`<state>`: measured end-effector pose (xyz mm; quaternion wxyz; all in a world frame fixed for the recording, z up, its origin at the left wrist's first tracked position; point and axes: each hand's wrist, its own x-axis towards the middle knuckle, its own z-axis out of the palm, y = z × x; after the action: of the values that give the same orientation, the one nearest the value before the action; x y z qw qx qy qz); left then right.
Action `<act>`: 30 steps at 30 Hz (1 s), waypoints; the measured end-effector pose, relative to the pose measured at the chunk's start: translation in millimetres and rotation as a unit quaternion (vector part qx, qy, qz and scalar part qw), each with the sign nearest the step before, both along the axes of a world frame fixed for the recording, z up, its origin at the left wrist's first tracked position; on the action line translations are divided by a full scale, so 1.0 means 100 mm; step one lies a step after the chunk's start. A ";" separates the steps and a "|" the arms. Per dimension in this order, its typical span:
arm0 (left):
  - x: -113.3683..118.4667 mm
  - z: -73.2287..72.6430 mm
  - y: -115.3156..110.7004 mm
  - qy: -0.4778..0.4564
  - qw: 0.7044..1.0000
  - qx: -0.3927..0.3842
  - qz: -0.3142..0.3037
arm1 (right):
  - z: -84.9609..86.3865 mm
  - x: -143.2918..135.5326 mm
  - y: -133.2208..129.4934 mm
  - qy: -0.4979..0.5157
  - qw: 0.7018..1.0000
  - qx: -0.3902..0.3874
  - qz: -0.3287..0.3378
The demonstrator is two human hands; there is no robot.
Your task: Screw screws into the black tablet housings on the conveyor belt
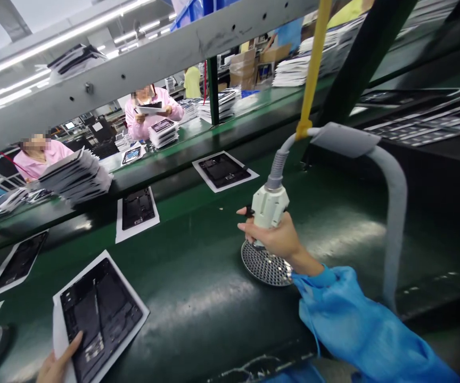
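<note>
One dark panel (pixel 112 306) on its white sheet (pixel 59 324) lies at one o'clock from my nearer left hand (pixel 57 366), which pinches it, long axis eleven-to-five; my right hand (pixel 284 238), wrapped round the pale handle (pixel 269 203), has it at eight o'clock.

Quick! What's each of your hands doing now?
Left hand: closed, holding a dark panel and white sheet.
Right hand: closed around a pale handle.
</note>
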<state>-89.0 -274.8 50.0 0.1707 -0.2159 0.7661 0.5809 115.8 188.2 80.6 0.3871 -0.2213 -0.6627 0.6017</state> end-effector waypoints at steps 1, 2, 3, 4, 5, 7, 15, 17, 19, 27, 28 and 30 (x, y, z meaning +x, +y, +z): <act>0.05 -0.02 0.16 -0.017 0.999 0.030 -0.005 | 0.00 0.02 0.03 -0.001 1.000 0.005 -0.003; 0.10 -0.02 0.33 -0.022 0.998 0.054 -0.010 | 0.01 0.03 0.07 -0.002 1.000 0.009 -0.008; 0.14 -0.01 0.51 -0.018 0.997 0.070 -0.017 | 0.00 0.05 0.10 -0.006 1.000 0.013 -0.013; 0.17 0.01 0.69 -0.008 0.996 0.080 -0.025 | 0.00 0.07 0.14 -0.010 1.000 0.015 -0.019; 0.19 0.05 0.88 0.001 0.995 0.089 -0.038 | 0.00 0.10 0.17 -0.014 0.999 0.016 -0.026; 0.20 0.12 1.24 0.016 0.991 0.108 -0.071 | -0.02 0.15 0.24 -0.019 0.999 0.012 -0.038; 0.22 0.58 2.57 0.166 0.935 0.204 -0.240 | -0.15 0.27 0.41 0.053 0.996 0.006 -0.075; 0.24 0.77 2.81 0.194 0.911 0.255 -0.259 | -0.17 0.26 0.41 0.061 0.995 0.003 -0.075; 0.27 0.94 2.97 0.214 0.891 0.299 -0.267 | -0.17 0.25 0.40 0.049 0.996 0.000 -0.074; 0.25 0.59 2.81 0.131 0.922 0.248 -0.269 | -0.17 0.15 0.30 0.051 0.997 -0.012 -0.060; 0.24 0.47 2.74 0.107 0.930 0.225 -0.272 | -0.17 0.13 0.29 0.048 0.997 -0.010 -0.059; 0.24 0.26 2.64 0.065 0.939 0.188 -0.282 | -0.17 0.09 0.29 0.031 0.998 -0.008 -0.062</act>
<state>-65.2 -10.5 76.3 0.3144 0.0829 0.6818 0.6553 125.0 217.4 64.1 0.4422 -0.2464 -0.6302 0.5887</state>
